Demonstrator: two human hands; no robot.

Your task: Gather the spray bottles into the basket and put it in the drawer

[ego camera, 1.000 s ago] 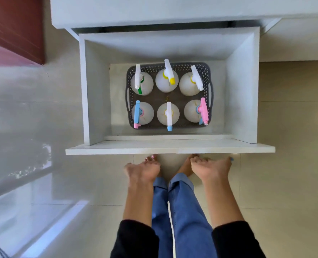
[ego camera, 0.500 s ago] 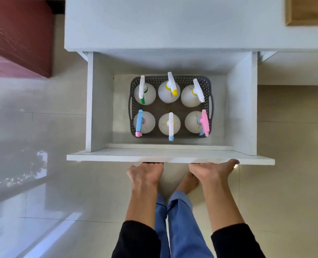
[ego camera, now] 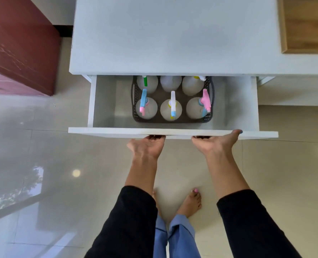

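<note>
A dark grey perforated basket (ego camera: 173, 120) stands inside the open white drawer (ego camera: 108, 131) and holds several translucent spray bottles. The front row shows a blue-and-pink trigger (ego camera: 143, 101), a white one (ego camera: 172, 103) and a pink one (ego camera: 206, 99). The back row is half hidden under the white cabinet top (ego camera: 173, 34). My left hand (ego camera: 147, 148) and my right hand (ego camera: 214, 144) both hold the drawer's front panel from below. Their fingers are hidden under its edge, and the right thumb lies along the top edge.
A dark red cabinet (ego camera: 18, 49) stands to the left of the white unit. A wooden panel (ego camera: 307, 25) lies at the top right. Glossy floor tiles surround me, and my bare feet (ego camera: 190, 202) stand a step back from the drawer.
My hands rose to the drawer front and took hold of it. The drawer has slid partway into the cabinet, so the back row of bottles is now under the top.
</note>
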